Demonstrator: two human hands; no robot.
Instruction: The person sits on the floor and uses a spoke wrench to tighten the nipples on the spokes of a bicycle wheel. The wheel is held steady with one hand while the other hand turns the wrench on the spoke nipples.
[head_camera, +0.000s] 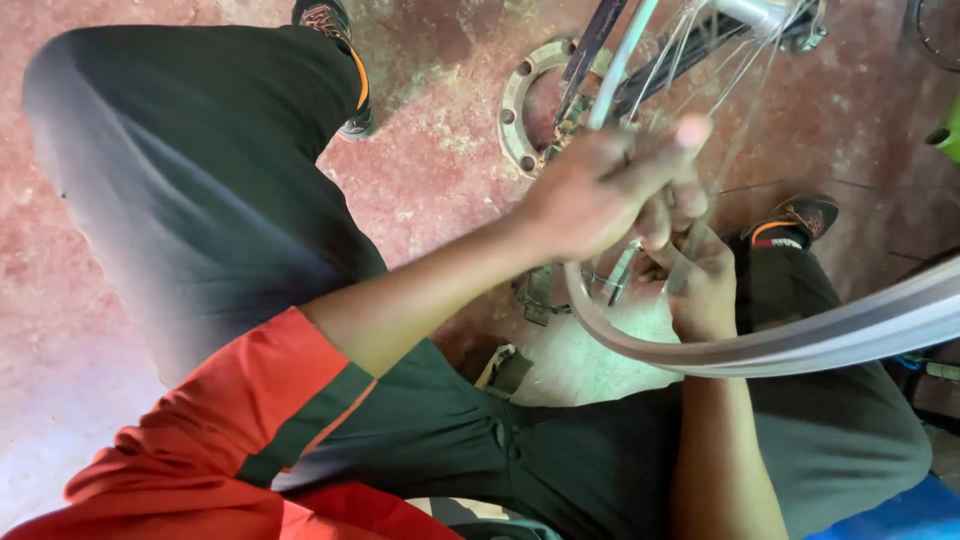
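Both hands, left (600, 190) and right (700, 285), grip closed on spokes (690, 50) (one rim (800, 345)).

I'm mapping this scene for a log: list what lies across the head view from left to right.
Orange sleeve → left knee in dark trousers → left shoe → metal flange ring on the floor → left hand → right hand → right shoe → wheel rim running to the right edge.

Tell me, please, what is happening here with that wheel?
A seated person holds a bare bicycle wheel rim between the knees. The left hand reaches across and grips among the spokes, while the right hand works just inside the rim, its fingers closed on something too blurred to name. A round metal flange lies on the reddish floor behind.
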